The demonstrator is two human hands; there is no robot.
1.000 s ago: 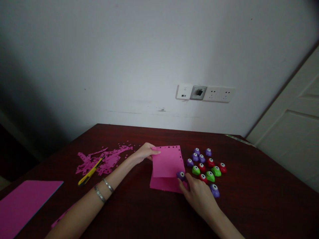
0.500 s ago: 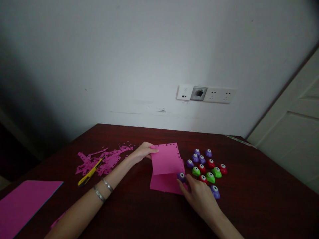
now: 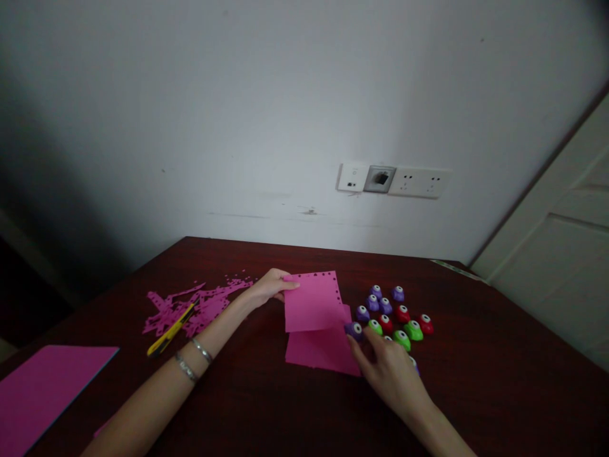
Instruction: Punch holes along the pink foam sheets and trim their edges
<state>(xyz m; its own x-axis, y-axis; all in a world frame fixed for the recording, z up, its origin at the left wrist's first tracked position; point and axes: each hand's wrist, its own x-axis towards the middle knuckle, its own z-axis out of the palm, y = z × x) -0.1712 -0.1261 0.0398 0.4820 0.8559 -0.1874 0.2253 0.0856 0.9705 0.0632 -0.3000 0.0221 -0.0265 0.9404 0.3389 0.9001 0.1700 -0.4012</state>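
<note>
My left hand [image 3: 271,287] pinches the top left corner of a pink paper sheet [image 3: 313,303] whose top and right edges carry punched holes; the sheet is lifted over a second pink sheet [image 3: 320,353] lying flat on the dark wooden table [image 3: 476,381]. My right hand [image 3: 387,368] reaches from the lower right, and its fingertips hold a small purple craft punch [image 3: 353,329] at the right edge of the paper. Several more purple, red and green punches [image 3: 394,312] are clustered just right of the paper.
Pink paper scraps [image 3: 200,303] and a yellow utility knife [image 3: 171,330] lie at the left. A larger pink sheet [image 3: 45,387] sits at the near left corner. A wall with a socket strip [image 3: 392,179] stands behind; a white door [image 3: 561,254] is at the right.
My right hand has slid the purple punch slightly right and further away, off the paper's edge. My left hand has raised the upper sheet a little and drawn it slightly left.
</note>
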